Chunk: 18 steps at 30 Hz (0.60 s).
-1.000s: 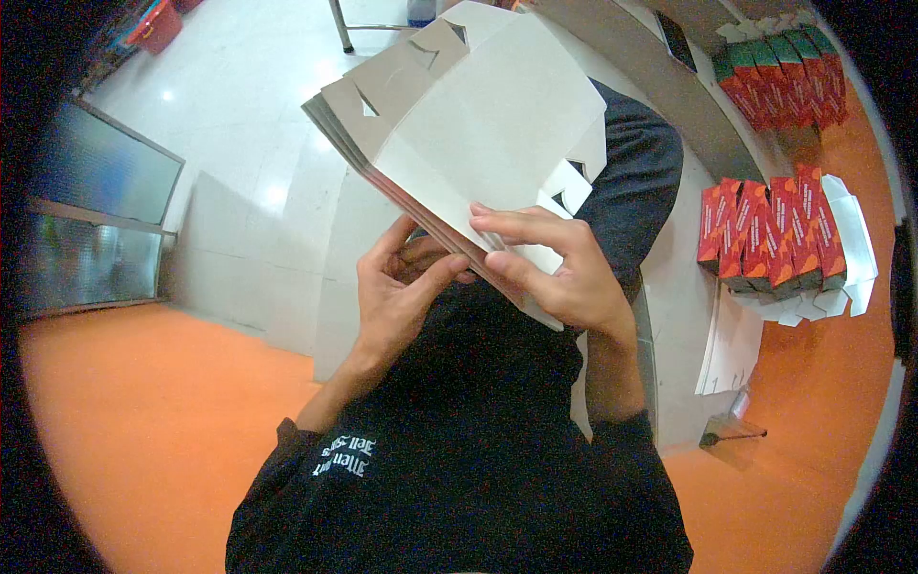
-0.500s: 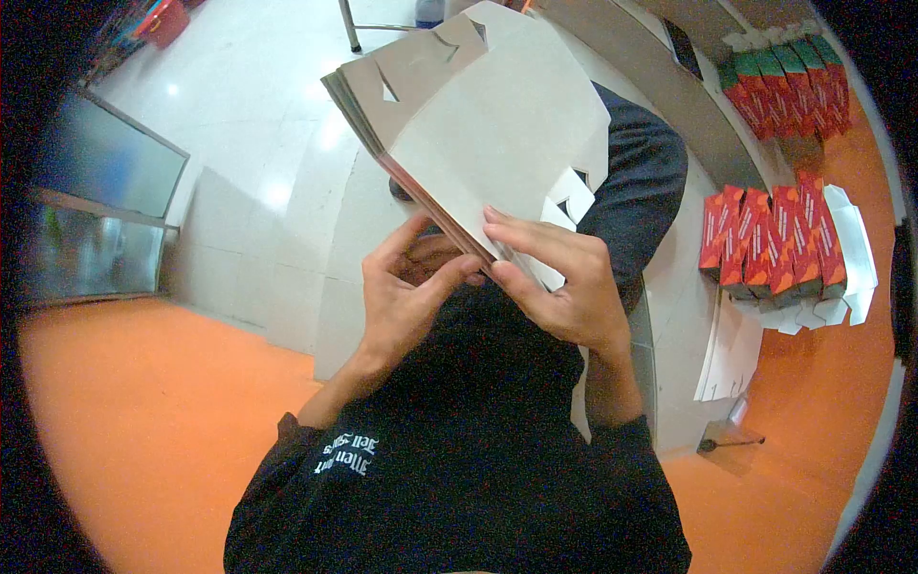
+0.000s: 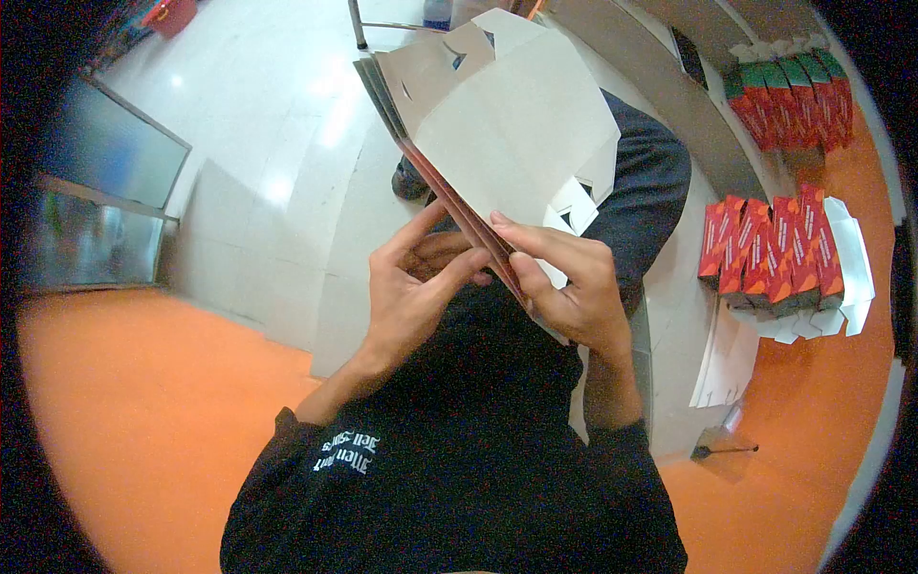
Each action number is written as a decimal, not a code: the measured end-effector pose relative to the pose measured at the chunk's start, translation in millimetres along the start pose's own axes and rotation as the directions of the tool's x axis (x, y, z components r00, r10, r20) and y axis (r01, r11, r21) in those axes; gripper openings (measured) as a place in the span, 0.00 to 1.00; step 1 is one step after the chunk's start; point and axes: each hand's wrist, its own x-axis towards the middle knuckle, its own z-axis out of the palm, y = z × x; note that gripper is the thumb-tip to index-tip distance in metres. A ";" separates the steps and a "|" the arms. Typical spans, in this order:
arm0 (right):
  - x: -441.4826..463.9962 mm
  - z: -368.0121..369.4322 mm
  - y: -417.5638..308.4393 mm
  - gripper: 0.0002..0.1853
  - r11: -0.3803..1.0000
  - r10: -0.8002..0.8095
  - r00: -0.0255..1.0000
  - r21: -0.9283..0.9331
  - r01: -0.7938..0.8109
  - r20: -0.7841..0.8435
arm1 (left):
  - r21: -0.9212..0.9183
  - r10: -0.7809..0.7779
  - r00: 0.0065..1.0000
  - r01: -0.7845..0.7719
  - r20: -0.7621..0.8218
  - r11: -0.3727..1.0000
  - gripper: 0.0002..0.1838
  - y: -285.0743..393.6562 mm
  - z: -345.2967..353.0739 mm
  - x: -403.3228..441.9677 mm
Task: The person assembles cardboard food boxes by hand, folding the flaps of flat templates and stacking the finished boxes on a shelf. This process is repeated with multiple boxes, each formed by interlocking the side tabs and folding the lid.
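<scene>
A stack of flat die-cut carton blanks (image 3: 507, 124) lies tilted above my lap, its plain pale inner face upward and red printing along the near left edge. My left hand (image 3: 411, 277) grips that edge from below, with the thumb against the side of the layers. On the near right corner my right hand (image 3: 569, 277) pinches the upper sheets between thumb and fingers. Narrow gaps show between the layers along the edge. The underside and some left fingertips are hidden.
Red folded cartons (image 3: 775, 249) stand in a row at the right, with a green-and-red group (image 3: 789, 96) behind them. White flat sheets (image 3: 722, 359) lie below. A glass-panelled frame (image 3: 105, 191) stands left, and a metal leg (image 3: 358, 24) at the top.
The blanks have shifted slightly right. The layers along the left edge have fanned apart, and my right hand's thumb and fingers have moved a little down and right.
</scene>
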 end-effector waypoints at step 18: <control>-2.0 4.9 -1.7 0.14 0.998 0.055 0.998 0.007 -0.055 -0.041 | -0.051 0.016 0.998 -0.019 -0.055 0.999 0.30 0.8 7.8 0.5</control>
